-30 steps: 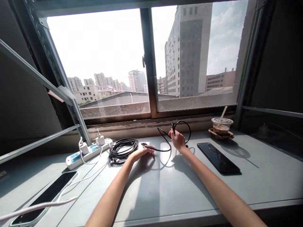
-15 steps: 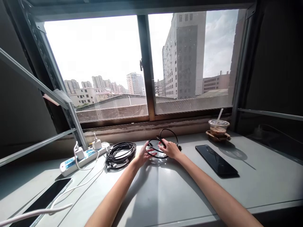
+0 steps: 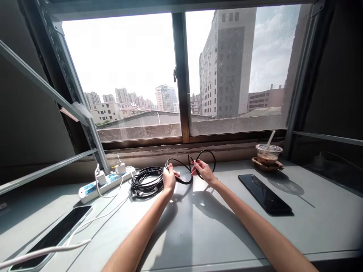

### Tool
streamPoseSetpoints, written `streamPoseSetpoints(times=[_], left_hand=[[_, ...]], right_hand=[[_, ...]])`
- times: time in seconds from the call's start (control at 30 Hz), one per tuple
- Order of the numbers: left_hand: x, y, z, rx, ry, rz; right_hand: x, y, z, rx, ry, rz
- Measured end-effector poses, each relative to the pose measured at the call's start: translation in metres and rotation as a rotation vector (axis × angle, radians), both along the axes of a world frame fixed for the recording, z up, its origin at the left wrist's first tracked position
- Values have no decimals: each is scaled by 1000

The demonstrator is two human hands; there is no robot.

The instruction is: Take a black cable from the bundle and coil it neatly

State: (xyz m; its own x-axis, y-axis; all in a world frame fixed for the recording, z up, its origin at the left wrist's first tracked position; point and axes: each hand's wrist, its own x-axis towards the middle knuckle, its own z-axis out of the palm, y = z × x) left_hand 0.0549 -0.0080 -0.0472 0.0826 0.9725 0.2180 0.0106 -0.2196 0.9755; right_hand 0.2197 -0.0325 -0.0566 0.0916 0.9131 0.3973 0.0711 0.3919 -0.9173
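A loose black cable (image 3: 185,183) runs in curves between my two hands, lifted above the grey-white table (image 3: 181,234). My left hand (image 3: 169,180) is closed around one part of it. The fingertips of my right hand (image 3: 204,170) pinch another part, and a loop rises behind that hand. Just left of my left hand lies a coiled bundle of black cable (image 3: 146,182) with pale connectors or ties, resting on the table.
At the left stands a white power strip (image 3: 106,185) with white plugs and cords. A phone (image 3: 53,236) lies near the front left, with a white cable across it. To the right lie a black phone (image 3: 264,193) and a lidded drink cup (image 3: 268,154) in a brown holder.
Both hands have lifted the loose cable a little. My left hand has closed on it, its fingers spread before. The cable's loops have opened out sideways. The whole view has shifted slightly.
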Motion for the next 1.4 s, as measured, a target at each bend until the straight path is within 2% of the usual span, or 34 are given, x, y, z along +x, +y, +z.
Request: streamPoseSetpoints(times=[0.1,0.27,0.4,0.47,0.53,0.67,0.8,0.87,1.0,1.1,1.23,1.4], left_hand=[[-12,1,10,176,51,175],[-24,3,17,293,148,251],[-27,2,12,423,334,172],[-24,-1,8,435,369,112],[-18,-4,4,436,410,49],[-4,-12,-3,419,519,-45],[3,-18,-5,391,614,-71],[6,-20,-5,359,534,-37],[15,-25,-4,294,246,-22],[21,-26,-3,261,130,2],[21,-23,-3,155,145,49],[17,-22,-1,154,173,-13]], right_hand=[[12,-3,11,13,96,-43],[25,-11,15,-17,197,-127],[29,-8,12,1,169,-194],[28,-4,10,19,142,-242],[25,-3,6,37,24,-270],[9,-4,-5,67,-310,-179],[-6,-6,-13,64,-370,-88],[-11,-5,-16,78,-385,-80],[-17,-4,-20,111,-417,-79],[-23,-6,-22,137,-451,-50],[-25,-12,-19,149,-485,1],[-18,-19,-8,-7,-322,92]])
